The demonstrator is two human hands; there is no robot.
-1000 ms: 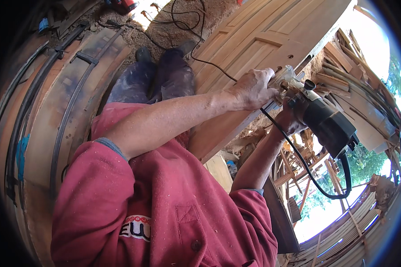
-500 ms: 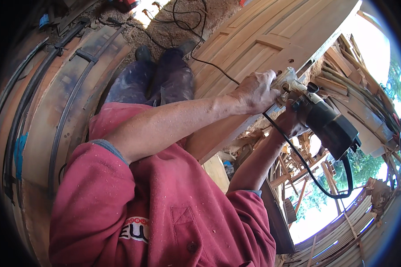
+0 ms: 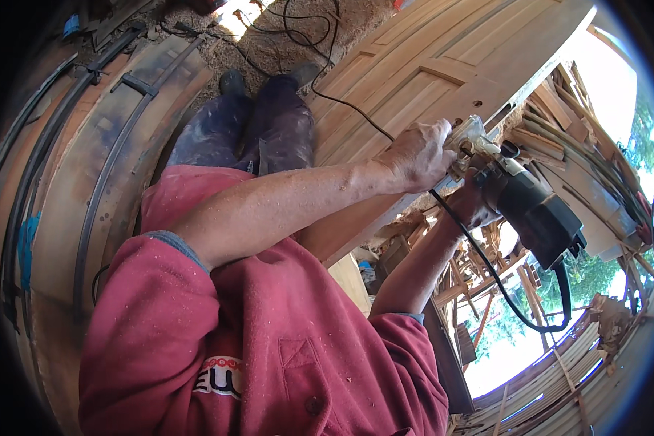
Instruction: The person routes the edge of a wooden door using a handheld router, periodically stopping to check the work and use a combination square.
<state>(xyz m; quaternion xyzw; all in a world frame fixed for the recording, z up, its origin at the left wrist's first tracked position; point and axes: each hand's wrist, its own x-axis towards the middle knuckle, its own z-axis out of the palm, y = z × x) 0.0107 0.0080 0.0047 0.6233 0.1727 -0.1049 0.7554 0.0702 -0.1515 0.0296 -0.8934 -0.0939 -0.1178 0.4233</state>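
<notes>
A black router [image 3: 527, 200] with a clear base [image 3: 469, 136] rests against the long edge of a panelled wooden door [image 3: 407, 80]. My left hand [image 3: 419, 156] is closed round the base end, its fingers curled at the clear guard. Below it, my right hand [image 3: 474, 203] grips the motor body from beneath, partly hidden behind it. The router's black cord [image 3: 479, 251] loops from its rear end back past my hands and over the door. Round holes [image 3: 477, 103] show in the door's face near the router. The cutting bit cannot be made out.
Clamps [image 3: 116, 152] lie along boards [image 3: 65, 240] at the left. Offcuts and planks [image 3: 559, 138] are heaped beyond the door on the right. Cables [image 3: 309, 36] trail over the sawdust-covered floor [image 3: 363, 25] at the top. A dark board [image 3: 447, 356] stands beside my right arm.
The router's rear end has dipped slightly lower in view, with its cord. Both hands keep their hold, and the base stays by the same stretch of door edge.
</notes>
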